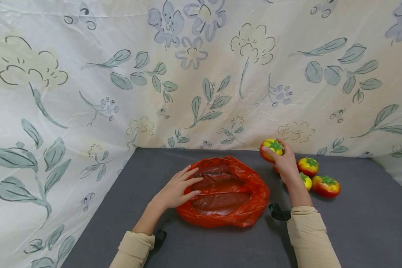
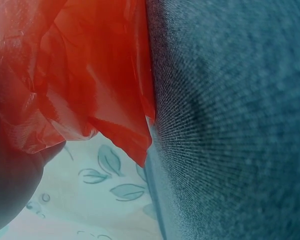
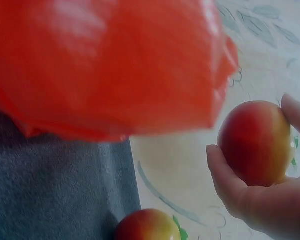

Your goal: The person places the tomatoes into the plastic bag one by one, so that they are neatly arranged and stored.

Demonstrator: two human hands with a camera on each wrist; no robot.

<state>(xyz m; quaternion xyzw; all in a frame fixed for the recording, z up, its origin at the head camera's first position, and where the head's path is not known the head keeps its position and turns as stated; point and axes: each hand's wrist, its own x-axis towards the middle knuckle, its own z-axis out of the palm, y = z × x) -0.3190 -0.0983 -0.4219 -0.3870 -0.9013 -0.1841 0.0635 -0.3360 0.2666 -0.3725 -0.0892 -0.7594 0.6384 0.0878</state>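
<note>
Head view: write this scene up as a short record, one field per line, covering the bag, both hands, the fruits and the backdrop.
Red bag: on the dark table, mouth open
Left hand: touching the bag's left rim, fingers spread
Right hand: gripping the held fruit, red and yellow with a green top
Other fruits: at least three, on the table right of the bag
Backdrop: floral cloth

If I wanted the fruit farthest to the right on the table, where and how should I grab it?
Grip the rightmost fruit across its rounded sides, probably coming from above and the right. It rests with its green leaf cap on top, leaving its right side exposed, while another fruit sits close on its left, so there seems less finger room there.
</note>
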